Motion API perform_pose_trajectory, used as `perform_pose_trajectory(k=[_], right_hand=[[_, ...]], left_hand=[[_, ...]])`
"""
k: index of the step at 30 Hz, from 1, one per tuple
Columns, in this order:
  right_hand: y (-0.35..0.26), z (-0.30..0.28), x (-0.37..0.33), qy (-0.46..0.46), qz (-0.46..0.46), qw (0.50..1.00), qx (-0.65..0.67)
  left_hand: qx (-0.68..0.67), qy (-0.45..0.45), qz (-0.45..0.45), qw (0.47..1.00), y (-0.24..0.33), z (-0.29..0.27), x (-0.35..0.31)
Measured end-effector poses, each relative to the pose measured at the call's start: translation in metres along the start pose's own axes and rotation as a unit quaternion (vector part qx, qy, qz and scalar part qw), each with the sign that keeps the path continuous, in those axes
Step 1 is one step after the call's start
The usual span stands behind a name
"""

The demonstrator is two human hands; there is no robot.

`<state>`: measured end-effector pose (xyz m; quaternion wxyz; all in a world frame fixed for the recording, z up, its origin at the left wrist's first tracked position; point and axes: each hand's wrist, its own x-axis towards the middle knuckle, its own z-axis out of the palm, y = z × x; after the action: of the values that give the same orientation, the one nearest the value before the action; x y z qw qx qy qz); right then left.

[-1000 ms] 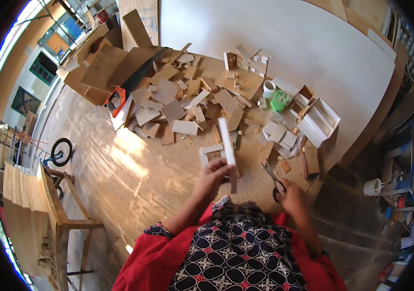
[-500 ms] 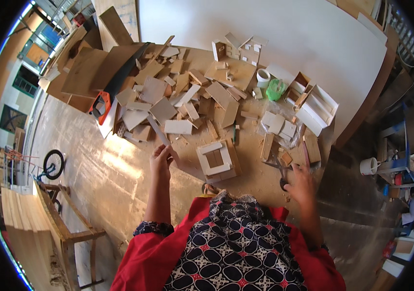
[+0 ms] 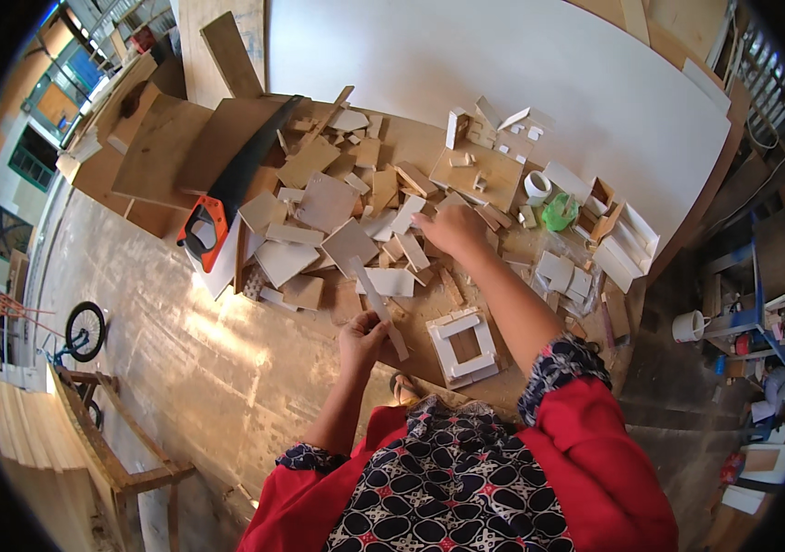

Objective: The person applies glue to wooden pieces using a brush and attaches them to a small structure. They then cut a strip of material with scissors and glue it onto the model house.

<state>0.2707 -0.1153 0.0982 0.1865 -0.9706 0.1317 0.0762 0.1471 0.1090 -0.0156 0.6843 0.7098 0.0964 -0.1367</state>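
Between the fingers of my left hand (image 3: 362, 340) is a thin, pale wooden strip (image 3: 376, 299), held slanting over the front of the pile. My right hand (image 3: 455, 230) reaches across the table, its fingertips closed on the end of a white wooden piece (image 3: 407, 213) among the offcuts; part of the grip is hidden under the hand. Close by my right forearm lies a square white frame (image 3: 448, 352) with an opening in its middle, resting on the table's near edge. Loose wooden offcuts (image 3: 305, 260) are heaped around both hands.
A handsaw (image 3: 208, 232) with an orange handle leans at the pile's left. Further right are a white roll (image 3: 537, 189), a green plastic bag (image 3: 560, 212) and a white wooden box (image 3: 628, 258). Small house-like wooden parts (image 3: 484, 129) stand at the back.
My right hand has left the scissors at the right and moved up and left onto the pile. My left hand still holds the strip. The view has shifted somewhat.
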Motion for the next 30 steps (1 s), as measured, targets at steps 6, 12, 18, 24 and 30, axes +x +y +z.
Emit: perform_pose_trajectory(k=[6, 12, 18, 24, 30], right_hand=[[-0.02, 0.028, 0.044, 0.014, 0.084, 0.994, 0.067], [0.035, 0.052, 0.05, 0.006, 0.058, 0.896, 0.441], [0.145, 0.003, -0.089, -0.097, 0.081, 0.879, 0.46], [0.181, 0.054, -0.144, -0.042, 0.048, 0.944, 0.323], [0.16, 0.049, -0.145, 0.044, -0.017, 0.964, 0.262]], left_hand=[[0.051, -0.01, 0.004, 0.999, 0.023, 0.004, -0.011], [0.02, -0.031, 0.003, 0.999, 0.005, 0.0, -0.002], [-0.037, -0.039, -0.02, 0.998, 0.008, 0.0, -0.003], [-0.025, -0.04, -0.038, 0.998, 0.025, 0.0, -0.008], [0.021, -0.027, -0.053, 0.998, 0.033, 0.0, -0.009]])
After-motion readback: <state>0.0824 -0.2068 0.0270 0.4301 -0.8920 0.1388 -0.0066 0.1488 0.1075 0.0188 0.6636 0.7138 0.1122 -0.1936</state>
